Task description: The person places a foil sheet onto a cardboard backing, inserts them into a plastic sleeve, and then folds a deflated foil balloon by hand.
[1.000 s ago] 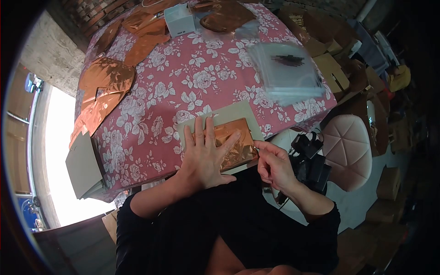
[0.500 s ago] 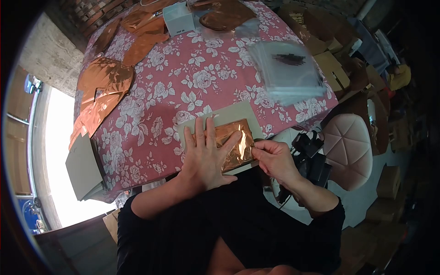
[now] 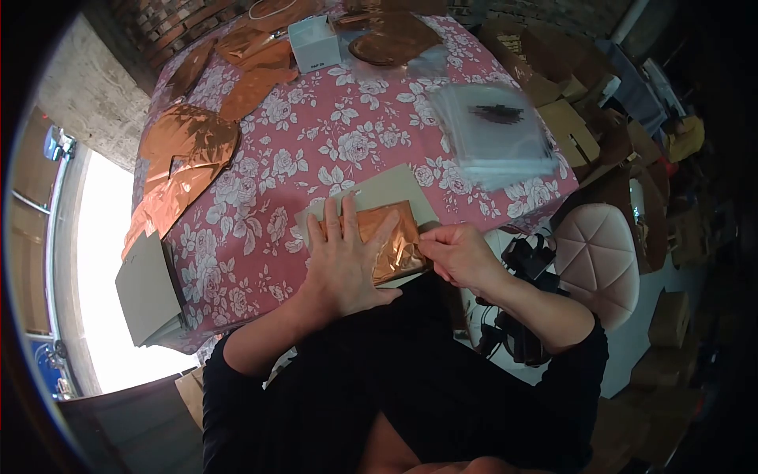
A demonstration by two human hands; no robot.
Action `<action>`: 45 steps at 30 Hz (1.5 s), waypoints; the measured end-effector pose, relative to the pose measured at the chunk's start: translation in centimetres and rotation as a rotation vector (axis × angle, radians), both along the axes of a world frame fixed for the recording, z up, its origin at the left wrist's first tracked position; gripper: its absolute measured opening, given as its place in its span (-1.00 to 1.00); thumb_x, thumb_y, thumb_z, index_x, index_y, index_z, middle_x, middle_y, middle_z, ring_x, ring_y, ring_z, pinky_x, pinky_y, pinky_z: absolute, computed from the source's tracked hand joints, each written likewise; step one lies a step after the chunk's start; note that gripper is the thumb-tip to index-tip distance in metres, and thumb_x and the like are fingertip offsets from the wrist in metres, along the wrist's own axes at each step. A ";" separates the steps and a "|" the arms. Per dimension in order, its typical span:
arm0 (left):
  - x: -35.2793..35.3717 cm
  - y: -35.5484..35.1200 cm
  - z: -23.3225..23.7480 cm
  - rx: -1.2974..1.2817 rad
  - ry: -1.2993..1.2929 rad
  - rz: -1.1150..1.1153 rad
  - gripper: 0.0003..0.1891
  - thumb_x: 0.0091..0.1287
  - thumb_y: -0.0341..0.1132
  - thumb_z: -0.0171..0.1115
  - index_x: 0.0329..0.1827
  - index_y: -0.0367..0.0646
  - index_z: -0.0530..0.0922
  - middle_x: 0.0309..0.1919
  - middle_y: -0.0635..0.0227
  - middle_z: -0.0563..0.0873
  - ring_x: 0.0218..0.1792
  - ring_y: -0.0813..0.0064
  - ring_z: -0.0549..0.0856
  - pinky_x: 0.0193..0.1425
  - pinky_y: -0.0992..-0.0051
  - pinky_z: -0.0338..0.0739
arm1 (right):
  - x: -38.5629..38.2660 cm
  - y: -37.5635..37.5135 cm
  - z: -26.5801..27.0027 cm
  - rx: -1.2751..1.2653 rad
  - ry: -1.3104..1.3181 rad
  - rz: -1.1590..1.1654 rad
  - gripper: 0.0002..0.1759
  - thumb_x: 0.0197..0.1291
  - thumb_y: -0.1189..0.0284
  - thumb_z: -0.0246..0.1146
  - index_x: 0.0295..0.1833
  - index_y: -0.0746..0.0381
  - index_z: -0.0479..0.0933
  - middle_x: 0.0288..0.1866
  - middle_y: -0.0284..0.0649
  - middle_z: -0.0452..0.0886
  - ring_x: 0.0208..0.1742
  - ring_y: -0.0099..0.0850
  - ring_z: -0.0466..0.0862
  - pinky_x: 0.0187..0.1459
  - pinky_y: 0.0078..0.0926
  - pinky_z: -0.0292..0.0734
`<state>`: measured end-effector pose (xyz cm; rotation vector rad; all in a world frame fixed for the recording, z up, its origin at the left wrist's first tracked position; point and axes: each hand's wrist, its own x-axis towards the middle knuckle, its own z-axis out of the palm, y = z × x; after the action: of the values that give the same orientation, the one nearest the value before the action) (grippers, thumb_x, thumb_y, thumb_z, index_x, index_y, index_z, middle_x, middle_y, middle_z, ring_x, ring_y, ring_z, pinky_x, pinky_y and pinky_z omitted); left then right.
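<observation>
While pressing on the flat, shiny copper-coloured foil bundle [image 3: 404,251] with the left grip [image 3: 341,267] spread wide, pinching its right edge in the narrow right grip [image 3: 464,255]. Lying on the grey-beige cardboard sheet [image 3: 403,186], at the near edge of the pink floral-clothed bench [image 3: 316,120].
</observation>
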<state>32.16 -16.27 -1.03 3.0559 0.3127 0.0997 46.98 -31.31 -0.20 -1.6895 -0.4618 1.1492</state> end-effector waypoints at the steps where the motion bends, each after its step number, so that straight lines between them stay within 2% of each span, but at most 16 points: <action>1: 0.0 0.0 -0.1 0.006 0.003 0.010 0.16 -0.14 0.36 0.43 0.58 0.24 0.13 0.43 -0.38 0.14 0.41 -0.45 0.13 0.35 -0.39 0.04 | 0.2 0.3 -0.1 0.004 -0.003 0.002 -0.79 0.36 0.39 0.24 -0.22 0.32 0.65 -0.69 -0.44 0.46 -0.75 -0.72 0.33 -0.73 -0.70 0.11; 4: 0.0 -0.1 -0.3 0.018 0.000 0.028 0.15 -0.13 0.41 0.40 0.58 0.22 0.14 0.43 -0.38 0.14 0.41 -0.45 0.14 0.35 -0.38 0.04 | 0.7 1.2 -0.8 0.012 -0.059 0.031 -0.79 0.33 0.39 0.25 -0.30 0.31 0.63 -0.68 -0.43 0.47 -0.74 -0.71 0.36 -0.72 -0.68 0.13; 6: 0.0 0.0 -0.5 0.020 -0.003 0.031 0.15 -0.13 0.44 0.37 0.57 0.21 0.15 0.43 -0.39 0.13 0.40 -0.45 0.14 0.36 -0.37 0.03 | 1.0 1.6 -0.9 -0.009 -0.114 0.066 -0.77 0.26 0.45 0.21 -0.40 0.37 0.59 -0.66 -0.35 0.49 -0.68 -0.62 0.44 -0.64 -0.57 0.27; 9: -0.1 0.3 -0.7 -0.005 -0.058 0.007 0.16 -0.11 0.52 0.29 0.56 0.13 0.18 0.43 -0.37 0.14 0.42 -0.43 0.13 0.40 -0.35 -0.03 | 1.2 2.1 -1.0 -0.046 -0.150 0.078 -0.78 0.27 0.46 0.23 -0.43 0.32 0.58 -0.69 -0.39 0.48 -0.72 -0.67 0.39 -0.69 -0.63 0.17; 11: 0.0 0.7 -0.6 -0.005 -0.118 -0.078 0.16 0.01 0.52 0.18 0.55 -0.15 0.17 0.45 -0.34 0.13 0.48 -0.32 0.09 0.50 -0.21 -0.08 | 1.5 2.4 -1.6 -0.029 -0.167 0.083 -0.78 0.27 0.47 0.22 -0.44 0.32 0.58 -0.69 -0.38 0.48 -0.73 -0.66 0.39 -0.69 -0.62 0.17; 12: 0.2 1.0 -0.6 -0.004 -0.119 -0.080 0.16 0.01 0.52 0.18 0.55 -0.15 0.17 0.45 -0.34 0.13 0.48 -0.32 0.09 0.50 -0.21 -0.08 | 1.6 2.6 -1.8 -0.012 -0.183 0.091 -0.77 0.27 0.48 0.21 -0.45 0.33 0.58 -0.70 -0.37 0.48 -0.73 -0.65 0.39 -0.69 -0.62 0.17; 14: 0.7 1.7 -0.8 -0.104 -0.133 -0.260 0.09 0.20 0.41 0.10 0.49 -0.44 0.13 0.48 -0.30 0.10 0.54 -0.18 0.03 0.58 -0.03 -0.10 | 1.9 3.0 -1.2 -0.033 -0.181 0.093 -0.79 0.22 0.49 0.21 -0.44 0.35 0.59 -0.69 -0.33 0.50 -0.70 -0.61 0.43 -0.66 -0.56 0.25; 15: 0.9 2.0 -1.0 -0.103 -0.133 -0.261 0.09 0.20 0.41 0.10 0.49 -0.44 0.13 0.48 -0.30 0.10 0.54 -0.18 0.03 0.58 -0.03 -0.10 | 2.1 3.2 -1.0 -0.055 -0.179 0.097 -0.80 0.18 0.50 0.20 -0.44 0.38 0.59 -0.69 -0.28 0.52 -0.68 -0.57 0.47 -0.62 -0.50 0.33; 17: 1.3 2.5 -1.5 -0.131 -0.087 -0.295 0.00 0.34 0.27 0.04 0.45 -0.58 0.10 0.48 -0.30 0.08 0.56 -0.12 0.01 0.61 0.08 -0.10 | 2.9 3.6 -1.4 -0.056 -0.223 0.112 -0.81 0.16 0.51 0.21 -0.45 0.38 0.60 -0.68 -0.27 0.54 -0.67 -0.56 0.48 -0.61 -0.48 0.34; 19: 1.7 2.6 -1.7 -0.135 -0.090 -0.295 -0.04 0.35 0.24 0.04 0.47 -0.54 0.10 0.48 -0.27 0.09 0.56 -0.13 0.01 0.60 0.06 -0.09 | 3.4 3.9 -1.3 -0.057 -0.267 0.125 -0.81 0.14 0.51 0.22 -0.46 0.38 0.60 -0.67 -0.26 0.55 -0.67 -0.56 0.48 -0.61 -0.47 0.34; 21: 2.0 2.5 -1.6 -0.142 -0.089 -0.296 -0.07 0.37 0.21 0.05 0.48 -0.50 0.11 0.49 -0.24 0.11 0.55 -0.13 0.02 0.60 0.04 -0.09 | 3.8 4.2 -1.1 -0.050 -0.249 0.154 -0.78 0.22 0.52 0.23 -0.49 0.34 0.57 -0.72 -0.35 0.46 -0.77 -0.64 0.35 -0.74 -0.57 0.13; 25: 2.5 2.2 -1.2 -0.048 -0.083 -0.323 -0.12 0.36 0.17 0.08 0.49 -0.41 0.13 0.50 -0.11 0.15 0.52 -0.13 0.09 0.57 0.01 -0.02 | 4.4 4.4 -1.4 -0.044 -0.235 0.158 -0.78 0.22 0.51 0.24 -0.49 0.32 0.57 -0.75 -0.36 0.43 -0.81 -0.64 0.31 -0.77 -0.57 0.09; 28: 2.7 2.3 -1.4 -0.031 -0.094 -0.328 -0.13 0.34 0.16 0.10 0.50 -0.37 0.15 0.49 -0.06 0.18 0.49 -0.13 0.14 0.54 -0.01 0.03 | 4.7 3.9 -0.4 -0.093 -0.060 0.161 -0.78 0.25 0.49 0.23 -0.47 0.30 0.58 -0.76 -0.35 0.42 -0.84 -0.63 0.28 -0.80 -0.58 0.04; 33: 2.8 2.2 -1.8 -0.043 -0.129 -0.324 -0.15 0.33 0.16 0.11 0.50 -0.30 0.18 0.49 -0.01 0.21 0.46 -0.15 0.19 0.52 -0.05 0.05 | 5.3 2.4 -0.4 -0.014 0.280 0.166 -0.68 0.35 0.39 0.18 -0.51 0.20 0.46 -0.77 -0.39 0.36 -0.85 -0.65 0.20 -0.82 -0.63 -0.04; 39: 2.9 2.1 -1.8 -0.054 -0.149 -0.312 -0.17 0.30 0.17 0.12 0.49 -0.25 0.23 0.48 0.01 0.25 0.44 -0.16 0.23 0.51 -0.08 0.06 | 5.2 1.3 -0.2 -0.018 0.430 0.131 -0.66 0.40 0.36 0.14 -0.50 0.17 0.42 -0.78 -0.41 0.32 -0.84 -0.69 0.11 -0.81 -0.66 -0.10; 45: 3.0 2.0 -1.5 -0.065 -0.163 -0.309 -0.18 0.29 0.19 0.13 0.46 -0.23 0.29 0.45 0.00 0.30 0.42 -0.17 0.26 0.50 -0.09 0.08 | 5.1 0.6 -0.3 -0.022 0.466 0.126 -0.66 0.42 0.36 0.12 -0.49 0.17 0.42 -0.78 -0.41 0.31 -0.85 -0.69 0.09 -0.83 -0.64 -0.13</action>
<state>35.16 -14.27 -2.49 2.9628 -0.1623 0.3118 52.08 -30.71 -0.48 -1.3650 -0.2629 1.5911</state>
